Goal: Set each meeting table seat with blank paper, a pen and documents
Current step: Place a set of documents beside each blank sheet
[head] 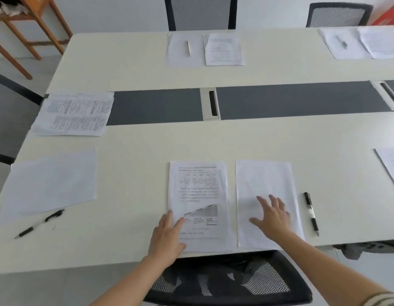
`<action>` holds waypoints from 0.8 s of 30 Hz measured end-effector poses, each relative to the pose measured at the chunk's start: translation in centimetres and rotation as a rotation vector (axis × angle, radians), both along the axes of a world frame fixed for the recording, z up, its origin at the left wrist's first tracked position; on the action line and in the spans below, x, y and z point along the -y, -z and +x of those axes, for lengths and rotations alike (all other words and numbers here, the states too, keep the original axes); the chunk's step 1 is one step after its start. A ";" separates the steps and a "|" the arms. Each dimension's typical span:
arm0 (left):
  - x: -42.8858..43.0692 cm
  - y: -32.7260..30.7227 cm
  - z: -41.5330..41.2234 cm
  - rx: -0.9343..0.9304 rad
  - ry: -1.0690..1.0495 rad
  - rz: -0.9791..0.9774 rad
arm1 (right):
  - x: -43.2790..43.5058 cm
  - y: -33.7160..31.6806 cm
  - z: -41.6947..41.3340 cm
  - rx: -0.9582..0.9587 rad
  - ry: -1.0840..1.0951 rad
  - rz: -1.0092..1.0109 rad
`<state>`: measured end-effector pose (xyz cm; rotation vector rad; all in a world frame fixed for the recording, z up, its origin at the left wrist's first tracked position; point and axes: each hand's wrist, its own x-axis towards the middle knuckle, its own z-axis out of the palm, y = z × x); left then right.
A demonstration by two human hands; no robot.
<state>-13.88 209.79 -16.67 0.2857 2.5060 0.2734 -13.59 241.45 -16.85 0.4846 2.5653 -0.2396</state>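
Hands lie at 6 o'clock on the cream meeting table [136,146]: left hand [167,237], fingers spread, rests on the white printed document [198,195]; right hand [272,217], splayed too, lies over the blank white paper sheet [264,180] just beside it. At 4 o'clock a black-and-clear plastic pen [311,214] lies beside that sheet

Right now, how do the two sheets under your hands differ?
The document under the left hand is printed with text, a table and a chart; the blank paper under the right hand is bare white. The document lies left, the blank paper nearer the black pen. Both lie flat.
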 end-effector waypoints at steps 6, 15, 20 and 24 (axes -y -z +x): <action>-0.4 1.5 0.2 -0.045 0.006 -0.065 | -0.3 1.5 1.8 0.063 -0.038 -0.062; -0.8 1.8 -0.1 -0.064 -0.042 -0.039 | -0.1 1.5 0.9 0.049 -0.090 -0.067; -0.5 1.8 -0.1 -0.060 -0.011 -0.049 | -0.4 1.7 0.6 0.033 -0.090 -0.075; -0.4 1.7 0.0 -0.067 -0.005 -0.039 | -0.7 1.6 0.5 0.027 -0.066 -0.107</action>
